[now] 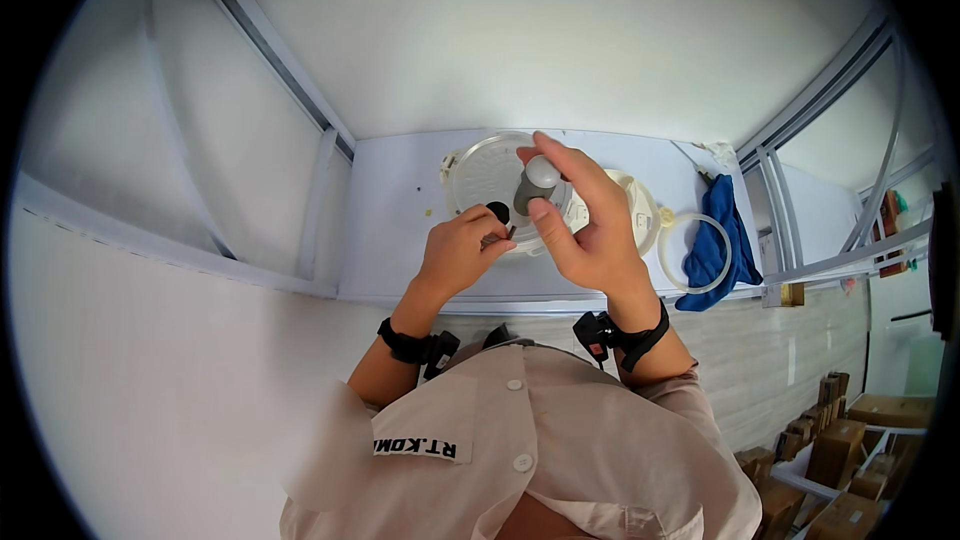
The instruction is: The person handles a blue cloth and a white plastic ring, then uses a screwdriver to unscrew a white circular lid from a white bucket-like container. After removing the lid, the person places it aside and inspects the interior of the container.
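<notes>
My right hand point(600, 235) grips a short grey cylinder point(526, 202) with a rounded, pale translucent top point(542, 172), its fingers and thumb on either side. Close by on the left, my left hand point(455, 255) is closed in a pinch on a small dark piece point(511, 233). A black round part point(498, 211) shows just beyond its fingertips; whether it joins the dark piece I cannot tell. Beneath both hands lies a large round translucent lid-like part point(478, 168) with a pale rim, partly covered by my right hand. A cream rounded housing point(643, 208) is partly hidden behind that hand.
On the white table point(390, 240), a pale ring point(664, 265) lies partly over a crumpled blue cloth point(738, 240) at the right. Clear crumpled plastic point(720, 153) sits at the far right corner. Metal frame posts flank the table. Cardboard boxes point(836, 453) stand at lower right.
</notes>
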A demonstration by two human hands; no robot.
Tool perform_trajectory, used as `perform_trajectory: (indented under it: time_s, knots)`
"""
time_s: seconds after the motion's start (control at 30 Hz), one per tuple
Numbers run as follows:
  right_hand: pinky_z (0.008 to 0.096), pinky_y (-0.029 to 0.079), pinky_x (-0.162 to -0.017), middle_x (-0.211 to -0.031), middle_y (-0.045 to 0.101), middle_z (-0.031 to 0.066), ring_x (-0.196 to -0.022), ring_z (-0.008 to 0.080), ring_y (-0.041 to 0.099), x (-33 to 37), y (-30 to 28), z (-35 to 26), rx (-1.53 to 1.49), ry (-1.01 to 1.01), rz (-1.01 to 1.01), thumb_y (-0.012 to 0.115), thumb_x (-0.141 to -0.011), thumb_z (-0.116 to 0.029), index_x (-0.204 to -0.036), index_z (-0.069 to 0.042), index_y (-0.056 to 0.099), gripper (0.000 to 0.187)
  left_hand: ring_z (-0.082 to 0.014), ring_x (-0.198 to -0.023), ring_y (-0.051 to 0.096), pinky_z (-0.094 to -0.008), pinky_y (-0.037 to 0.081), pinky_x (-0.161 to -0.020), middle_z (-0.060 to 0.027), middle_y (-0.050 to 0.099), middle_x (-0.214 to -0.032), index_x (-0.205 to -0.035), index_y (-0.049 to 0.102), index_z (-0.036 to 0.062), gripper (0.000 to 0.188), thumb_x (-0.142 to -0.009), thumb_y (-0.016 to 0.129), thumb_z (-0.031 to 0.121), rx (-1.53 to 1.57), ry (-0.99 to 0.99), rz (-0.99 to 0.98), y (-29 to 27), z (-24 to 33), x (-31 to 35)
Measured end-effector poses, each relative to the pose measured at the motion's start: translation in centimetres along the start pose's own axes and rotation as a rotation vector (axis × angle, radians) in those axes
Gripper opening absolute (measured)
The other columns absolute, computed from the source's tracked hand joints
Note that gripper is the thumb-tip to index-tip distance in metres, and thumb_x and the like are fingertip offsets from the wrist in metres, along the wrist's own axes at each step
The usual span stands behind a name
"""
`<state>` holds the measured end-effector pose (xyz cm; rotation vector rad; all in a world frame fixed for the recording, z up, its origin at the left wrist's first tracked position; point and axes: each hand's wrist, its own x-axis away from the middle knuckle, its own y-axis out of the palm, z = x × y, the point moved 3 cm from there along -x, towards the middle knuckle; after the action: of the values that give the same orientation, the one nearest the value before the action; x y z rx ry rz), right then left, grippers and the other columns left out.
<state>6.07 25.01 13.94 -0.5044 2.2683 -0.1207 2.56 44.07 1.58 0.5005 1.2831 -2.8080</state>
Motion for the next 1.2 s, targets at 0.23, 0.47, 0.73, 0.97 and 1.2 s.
perform_trajectory:
  time_s: [0.23,0.47,0.73,0.97,1.2]
  knots:
    - [0.0361,0.053,-0.097,-0.124,0.067,0.0163,-0.115,0.0296,0.065,0.8,-0.2,0.6,0.224,0.035,0.042,0.084,-0.085,-0.007,-0.143,-0.005,0.064,0.061,-0.0225,-0.08,0.075,-0.0348,0.057,-0.068,0.0014,0.072,-0.097,-0.091,0.076,0.0114,0.021,-0.087,0.085,0.03,0.047,-0.035,0.042,0.2,0.3,0.2]
    - [0.0384,0.051,-0.106,-0.142,0.064,0.0214,-0.131,0.0349,0.063,1.0,-0.1,0.8,-0.098,0.114,0.038,0.076,-0.09,-0.001,-0.149,-0.002,0.058,0.062,-0.022,-0.078,0.072,-0.0353,0.056,-0.068,-0.0007,0.074,-0.103,-0.099,0.077,0.0096,0.02,-0.086,0.085,0.023,0.044,0.018,-0.01,0.1,0.2,0.4]
    - [0.0401,0.052,-0.103,-0.14,0.063,0.0198,-0.124,0.0346,0.064,1.0,-0.5,-0.1,0.243,-0.024,-0.005,0.074,-0.09,0.001,-0.148,-0.001,0.059,0.06,-0.0236,-0.077,0.074,-0.0349,0.056,-0.068,-0.0004,0.073,-0.1,-0.094,0.077,0.009,0.016,-0.088,0.083,0.022,0.081,-0.025,0.012,0.4,0.2,0.2]
    - [0.0382,0.053,-0.099,-0.134,0.064,0.0191,-0.12,0.0353,0.064,0.7,-0.2,0.1,0.021,-0.051,0.019,0.08,-0.088,-0.005,-0.142,-0.003,0.065,0.056,-0.0211,-0.077,0.076,-0.0342,0.056,-0.067,-0.0015,0.072,-0.093,-0.086,0.072,0.0065,0.024,-0.086,0.086,0.025,0.087,-0.058,0.034,0.3,0.6,-0.1]
    - [0.0377,0.054,-0.093,-0.131,0.063,0.0183,-0.114,0.0314,0.065,0.7,-0.3,-0.4,0.252,-0.086,0.047,0.083,-0.085,-0.004,-0.138,-0.002,0.066,0.056,-0.0186,-0.075,0.075,-0.0327,0.055,-0.062,0.0008,0.071,-0.093,-0.086,0.071,0.008,0.025,-0.086,0.086,0.028,0.03,0.028,0.122,0.6,0.8,0.1]
